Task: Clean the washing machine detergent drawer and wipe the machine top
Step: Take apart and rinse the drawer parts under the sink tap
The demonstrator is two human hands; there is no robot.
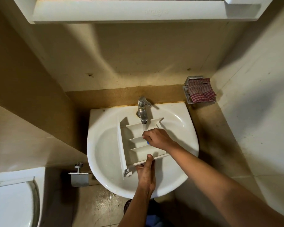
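Observation:
The white detergent drawer [134, 141] lies across the white basin [105, 161], under the chrome tap [143, 110], with its dividers facing up. My left hand [146, 174] grips the drawer's near edge, thumb on the rim and fingers beneath. My right hand [157, 138] is inside the drawer's compartments with fingers curled over a small blue thing [147, 142] that is mostly hidden. Water seems to fall from the spout into the drawer.
A red-checked cloth [201, 92] sits in a soap holder on the wall at the right. A toilet [11, 200] and a paper holder [79, 176] stand at the left. A white cabinet [129, 12] hangs overhead. The floor below looks wet.

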